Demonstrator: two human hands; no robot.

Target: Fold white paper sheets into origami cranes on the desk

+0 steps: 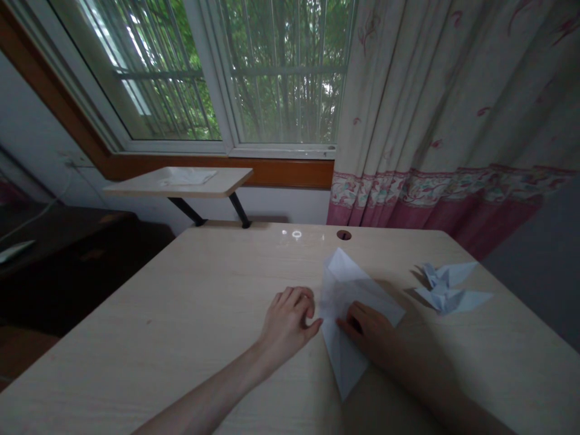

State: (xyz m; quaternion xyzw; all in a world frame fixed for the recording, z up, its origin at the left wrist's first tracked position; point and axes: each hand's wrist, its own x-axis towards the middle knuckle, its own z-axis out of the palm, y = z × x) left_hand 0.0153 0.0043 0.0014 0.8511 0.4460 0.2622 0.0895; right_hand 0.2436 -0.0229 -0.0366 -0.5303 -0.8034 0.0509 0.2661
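A partly folded sheet of white paper point(351, 287) lies on the desk with one pointed corner toward the window and another toward me. Bent over it, my right hand point(374, 335) presses its curled fingers and thumb onto the paper. My left hand point(287, 317) rests on the desk at the paper's left side. Its fingers are loosely curled, the thumb stands apart from them, and the thumb tip reaches the left edge of the sheet. Right of the paper sit two folded paper cranes point(446, 290), close together.
The pale wooden desk point(199, 314) has a round cable hole point(344, 235) near its back edge. A raised shelf point(181, 190) at the back left carries white tissue-like paper point(188, 176). Behind are a barred window point(281, 78) and a flowered curtain point(430, 121).
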